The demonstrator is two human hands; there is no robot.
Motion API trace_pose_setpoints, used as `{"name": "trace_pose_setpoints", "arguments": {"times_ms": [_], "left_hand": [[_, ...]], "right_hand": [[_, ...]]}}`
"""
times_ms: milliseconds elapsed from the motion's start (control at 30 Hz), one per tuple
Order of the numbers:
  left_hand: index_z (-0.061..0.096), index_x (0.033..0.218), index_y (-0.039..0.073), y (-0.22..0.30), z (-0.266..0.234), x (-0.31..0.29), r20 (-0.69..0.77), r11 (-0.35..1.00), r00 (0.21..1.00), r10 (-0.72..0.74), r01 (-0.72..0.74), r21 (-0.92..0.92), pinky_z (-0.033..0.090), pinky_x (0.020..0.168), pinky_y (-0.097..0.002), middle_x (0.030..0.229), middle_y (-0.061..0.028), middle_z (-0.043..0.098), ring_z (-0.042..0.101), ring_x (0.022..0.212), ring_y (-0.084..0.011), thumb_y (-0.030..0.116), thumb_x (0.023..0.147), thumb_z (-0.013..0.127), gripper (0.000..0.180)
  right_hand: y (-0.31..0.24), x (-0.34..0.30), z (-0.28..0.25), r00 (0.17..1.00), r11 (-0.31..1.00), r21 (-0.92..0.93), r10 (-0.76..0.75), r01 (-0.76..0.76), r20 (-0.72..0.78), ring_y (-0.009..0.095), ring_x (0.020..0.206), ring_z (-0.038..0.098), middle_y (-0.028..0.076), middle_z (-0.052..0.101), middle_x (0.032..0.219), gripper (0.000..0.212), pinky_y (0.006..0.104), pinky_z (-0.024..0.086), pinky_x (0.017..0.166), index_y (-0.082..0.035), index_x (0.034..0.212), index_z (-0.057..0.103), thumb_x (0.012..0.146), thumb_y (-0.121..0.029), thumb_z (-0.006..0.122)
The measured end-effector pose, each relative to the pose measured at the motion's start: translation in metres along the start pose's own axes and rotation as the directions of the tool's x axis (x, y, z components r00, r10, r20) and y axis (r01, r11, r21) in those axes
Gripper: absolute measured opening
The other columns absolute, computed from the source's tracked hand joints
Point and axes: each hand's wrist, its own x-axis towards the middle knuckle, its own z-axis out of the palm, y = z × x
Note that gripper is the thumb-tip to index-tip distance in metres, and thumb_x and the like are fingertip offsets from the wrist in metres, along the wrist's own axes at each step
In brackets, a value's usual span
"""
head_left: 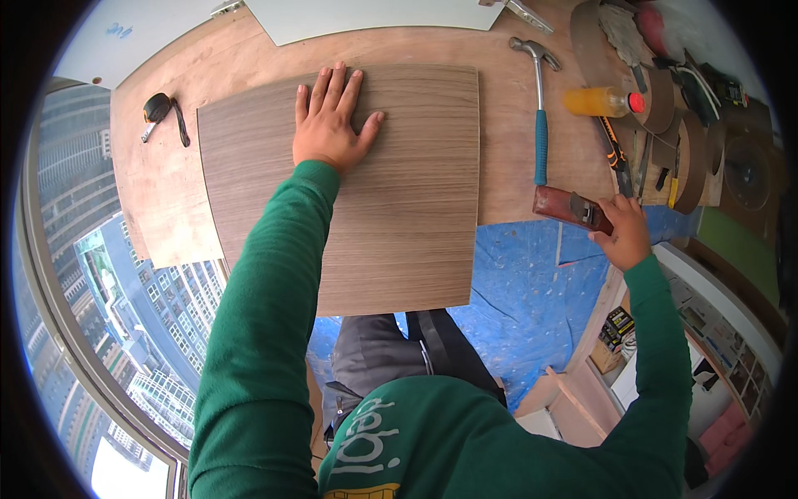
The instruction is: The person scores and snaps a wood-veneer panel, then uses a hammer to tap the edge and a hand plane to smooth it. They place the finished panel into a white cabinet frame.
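A wood-grain laminate panel [399,200] lies flat on the plywood workbench, its near edge reaching out toward my waist. Pressed on its far part is my left hand [330,125], fingers spread and holding nothing. At the bench's right front edge, my right hand [622,231] is closed around the rear end of a dark red hand plane [565,206]. Beyond the plane lies a claw hammer [540,125] with a blue grip, its head pointing away from me. My right palm and part of the plane's rear are hidden by the fingers.
A black tape measure [156,108] sits left of the panel. On the right are a juice bottle [594,101] with a red cap, a utility knife [613,150] and coiled edge-banding strips [688,166]. Blue sheeting [524,291] covers the floor; a window [125,316] stands left.
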Motion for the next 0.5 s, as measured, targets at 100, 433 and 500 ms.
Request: {"name": "trace_pose_setpoints", "arguments": {"times_ms": [100, 433, 500], "left_hand": [[0.036, 0.165, 0.023, -0.001, 0.001, 0.0, -0.001, 1.0, 1.0, -0.003, 0.003, -0.001, 0.01, 0.133, -0.0463, 0.174, -0.0019, 0.028, 0.019, 0.162, -0.0214, 0.061, 0.104, 0.049, 0.073], [0.037, 0.164, 0.024, -0.001, 0.001, 0.0, -0.015, 1.0, 1.0, -0.004, 0.004, -0.03, 0.01, 0.133, -0.0482, 0.173, -0.0023, 0.03, 0.02, 0.162, -0.0219, 0.061, 0.103, 0.05, 0.073], [0.038, 0.164, 0.024, -0.002, 0.0, 0.0, -0.018, 0.999, 1.0, -0.002, 0.001, -0.039, 0.01, 0.133, -0.0485, 0.173, -0.0025, 0.03, 0.02, 0.162, -0.0224, 0.061, 0.103, 0.051, 0.073]], "right_hand": [[-0.007, -0.006, -0.008, 0.962, 0.873, 0.455, 0.051, -0.173, 0.267, 0.03, 0.098, 0.066, 0.012, 0.063, 0.104, 0.042, 0.0414, 0.052, 0.085, -0.001, 0.116, 0.071, 0.078, -0.015, 0.086], [-0.086, 0.054, 0.018, 0.971, 0.5, 0.843, 0.217, -0.198, 0.099, 0.006, 0.071, 0.055, 0.0, 0.064, 0.076, 0.035, 0.0266, 0.045, 0.061, 0.001, 0.095, 0.071, 0.095, -0.033, 0.079], [-0.114, 0.09, 0.017, 0.963, 0.602, 0.787, 0.267, -0.131, -0.044, 0.008, 0.065, 0.056, 0.002, 0.065, 0.073, 0.039, 0.029, 0.046, 0.058, 0.001, 0.09, 0.07, 0.093, -0.036, 0.081]]}}
